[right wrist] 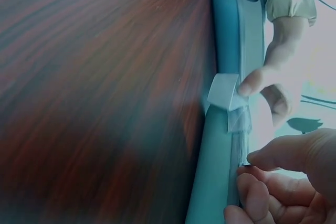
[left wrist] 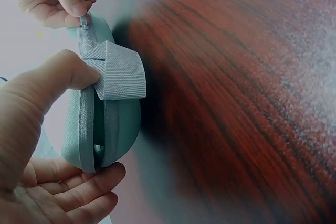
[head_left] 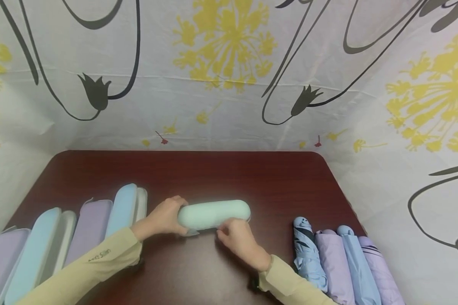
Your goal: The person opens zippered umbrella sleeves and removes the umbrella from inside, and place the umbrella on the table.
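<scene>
A mint green zippered case (head_left: 213, 213) lies across the middle of the table, its long side toward me. My left hand (head_left: 167, 217) grips the left end, thumb pressed on the grey fabric loop (left wrist: 125, 72) and fingers around the far side. In the left wrist view, the zipper (left wrist: 86, 129) is parted at that end, leaving a narrow dark gap. My right hand (head_left: 241, 240) pinches the small zipper pull (left wrist: 84, 22) between thumb and index finger, along the front edge to the right of the loop. The inside of the case is mostly hidden.
Several cases in purple (head_left: 93, 224), blue (head_left: 123, 207) and grey stand in a row at the left. Several folded umbrellas, blue (head_left: 360, 267) and lilac (head_left: 333, 264), lie at the right. A patterned curtain (head_left: 213, 114) hangs behind the brown table (head_left: 198, 169).
</scene>
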### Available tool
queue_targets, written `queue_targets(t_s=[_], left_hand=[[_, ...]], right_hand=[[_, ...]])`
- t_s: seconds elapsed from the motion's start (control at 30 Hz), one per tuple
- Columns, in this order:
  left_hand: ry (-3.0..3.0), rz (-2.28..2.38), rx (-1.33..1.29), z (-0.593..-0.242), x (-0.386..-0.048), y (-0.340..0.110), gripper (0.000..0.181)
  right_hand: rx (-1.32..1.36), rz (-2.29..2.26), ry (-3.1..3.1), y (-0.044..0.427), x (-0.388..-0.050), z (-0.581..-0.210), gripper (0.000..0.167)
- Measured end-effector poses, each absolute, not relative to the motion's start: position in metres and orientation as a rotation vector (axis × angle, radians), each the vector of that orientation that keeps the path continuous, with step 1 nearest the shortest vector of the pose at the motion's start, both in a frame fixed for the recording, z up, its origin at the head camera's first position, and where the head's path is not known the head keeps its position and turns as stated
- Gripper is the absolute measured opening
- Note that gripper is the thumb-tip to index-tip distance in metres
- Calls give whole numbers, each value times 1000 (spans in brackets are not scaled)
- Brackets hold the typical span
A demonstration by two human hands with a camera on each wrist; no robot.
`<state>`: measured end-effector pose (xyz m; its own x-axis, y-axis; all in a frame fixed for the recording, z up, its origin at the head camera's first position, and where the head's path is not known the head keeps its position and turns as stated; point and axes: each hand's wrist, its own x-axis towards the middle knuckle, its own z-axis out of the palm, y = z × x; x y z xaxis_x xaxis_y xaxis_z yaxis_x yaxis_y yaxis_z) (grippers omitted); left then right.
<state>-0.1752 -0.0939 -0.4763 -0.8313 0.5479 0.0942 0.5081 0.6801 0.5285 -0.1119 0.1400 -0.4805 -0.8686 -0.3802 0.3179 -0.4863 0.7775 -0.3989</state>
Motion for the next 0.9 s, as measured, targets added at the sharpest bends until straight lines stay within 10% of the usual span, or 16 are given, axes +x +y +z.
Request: queue_targets(t_s=[0.63, 0.9], left_hand=[[2799, 896, 846, -478, -167, -95, 65], [2778, 897, 966, -474, -165, -100, 64]], right_hand=[[755, 818, -2734, 149, -132, -471, 4], [409, 1073, -2870, 195, -164, -468, 35]])
